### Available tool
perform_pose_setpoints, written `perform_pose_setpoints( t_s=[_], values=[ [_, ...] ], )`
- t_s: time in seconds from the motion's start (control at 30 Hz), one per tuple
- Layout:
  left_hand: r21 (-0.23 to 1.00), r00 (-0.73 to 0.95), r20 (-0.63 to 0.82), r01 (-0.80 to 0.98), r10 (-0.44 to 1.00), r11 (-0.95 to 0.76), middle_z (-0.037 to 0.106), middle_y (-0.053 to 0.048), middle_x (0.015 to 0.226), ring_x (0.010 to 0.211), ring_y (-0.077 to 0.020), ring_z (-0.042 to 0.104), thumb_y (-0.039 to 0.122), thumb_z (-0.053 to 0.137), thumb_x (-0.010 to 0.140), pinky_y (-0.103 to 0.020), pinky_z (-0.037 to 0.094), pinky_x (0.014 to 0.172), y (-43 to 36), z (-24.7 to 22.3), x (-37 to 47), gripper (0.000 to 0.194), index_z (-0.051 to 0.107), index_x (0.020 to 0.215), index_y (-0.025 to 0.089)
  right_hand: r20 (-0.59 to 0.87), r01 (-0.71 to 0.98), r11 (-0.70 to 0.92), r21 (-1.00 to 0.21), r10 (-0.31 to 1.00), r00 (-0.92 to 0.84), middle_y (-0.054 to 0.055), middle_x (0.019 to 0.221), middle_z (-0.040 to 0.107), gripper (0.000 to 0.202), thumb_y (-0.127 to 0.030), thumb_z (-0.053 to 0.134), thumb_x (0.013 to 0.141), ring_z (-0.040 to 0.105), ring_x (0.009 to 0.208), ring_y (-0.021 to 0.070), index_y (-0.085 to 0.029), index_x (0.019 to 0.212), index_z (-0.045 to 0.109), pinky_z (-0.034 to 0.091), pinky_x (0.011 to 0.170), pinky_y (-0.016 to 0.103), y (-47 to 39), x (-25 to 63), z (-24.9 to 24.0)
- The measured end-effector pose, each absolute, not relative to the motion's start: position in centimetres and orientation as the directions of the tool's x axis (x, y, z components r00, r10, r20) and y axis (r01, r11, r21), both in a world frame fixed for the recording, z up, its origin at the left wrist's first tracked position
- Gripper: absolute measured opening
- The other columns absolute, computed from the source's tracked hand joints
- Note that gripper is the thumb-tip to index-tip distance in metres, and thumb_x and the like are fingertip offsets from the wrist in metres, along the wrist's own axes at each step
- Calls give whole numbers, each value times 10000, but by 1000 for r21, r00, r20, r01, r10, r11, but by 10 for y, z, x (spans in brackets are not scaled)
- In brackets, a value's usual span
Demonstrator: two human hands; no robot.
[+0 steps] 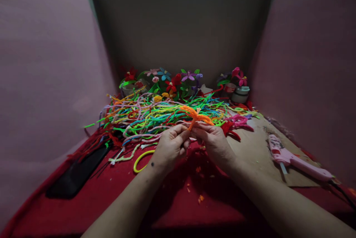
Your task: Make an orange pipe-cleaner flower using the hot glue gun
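Note:
An orange fuzzy piece [194,115], with several petal-like lobes and a small pale tip at its centre, is held up in the middle of the view. My left hand [172,147] pinches its lower end from the left, fingers closed. From the right, my right hand [213,141] closes its thumb and fingers on the same piece, just below the lobes. The two hands nearly meet, and their fingers partly hide the lower end. Behind them spreads a big pile of multicoloured fuzzy stems [150,115].
Fuzzy flowers [172,82] and a lidded jar [240,94] stand at the back. A pink glue gun [297,162] rests on a board [250,156] at right. A dark phone-like slab [78,175] and a yellow ring [138,162] lie left on the red cloth [111,201].

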State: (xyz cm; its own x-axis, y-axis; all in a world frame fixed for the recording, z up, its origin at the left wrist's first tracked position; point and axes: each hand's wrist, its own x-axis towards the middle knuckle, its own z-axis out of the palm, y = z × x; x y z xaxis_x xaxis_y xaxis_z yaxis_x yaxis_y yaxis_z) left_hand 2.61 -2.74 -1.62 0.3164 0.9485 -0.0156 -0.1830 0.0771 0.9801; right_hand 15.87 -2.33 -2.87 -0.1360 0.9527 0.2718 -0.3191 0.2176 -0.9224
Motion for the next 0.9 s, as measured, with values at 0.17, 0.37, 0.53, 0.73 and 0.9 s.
perform_pose_setpoints(
  t_s=[0.17, 0.37, 0.53, 0.73, 0.9],
  values=[
    [928, 438, -73, -300, 896, 222, 403, 94, 481, 307, 5, 185, 358, 578, 779, -107, 167, 309, -26, -16, 22, 191, 504, 780, 181, 251, -353, 187, -917, 957, -146, 30, 764, 610, 183, -291, 637, 730, 489, 663, 122, -161, 843, 697, 402, 635, 262, -22, 158, -34],
    [897, 522, -72, -339, 850, 283, 411, 85, 474, 305, 12, 146, 299, 555, 804, -106, 192, 291, -23, -17, 18, 153, 522, 772, 154, 246, -443, 168, -881, 961, -124, -20, 604, 528, 121, -252, 680, 693, 408, 556, 81, -160, 770, 693, 344, 541, 226, -19, 157, -36],
    [929, 509, -72, -279, 858, 243, 476, 57, 482, 289, 10, 204, 355, 554, 796, -122, 195, 297, -26, -15, 20, 216, 533, 763, 143, 222, -480, 115, -870, 960, -172, 0, 658, 593, 109, -222, 680, 678, 462, 557, 78, -151, 759, 699, 378, 557, 229, -19, 158, -35],
    [978, 286, 143, 106, 947, -179, 543, 29, 533, 364, -46, 409, 358, 496, 818, -162, 290, 364, -30, -17, 29, 220, 547, 787, 145, 227, -510, 107, -853, 958, -178, -5, 615, 607, 100, -206, 624, 719, 516, 504, 106, -160, 787, 680, 419, 534, 261, -21, 158, -32],
    [703, 176, 469, 519, 866, -486, 637, -6, 722, 616, -125, 588, 227, 557, 784, -223, 433, 570, -28, -31, 31, 77, 525, 832, 177, 190, -502, 170, -848, 982, 13, -18, 676, 642, 105, -154, 689, 628, 530, 613, 105, -172, 730, 700, 431, 607, 241, -19, 156, -32]
  ],
)
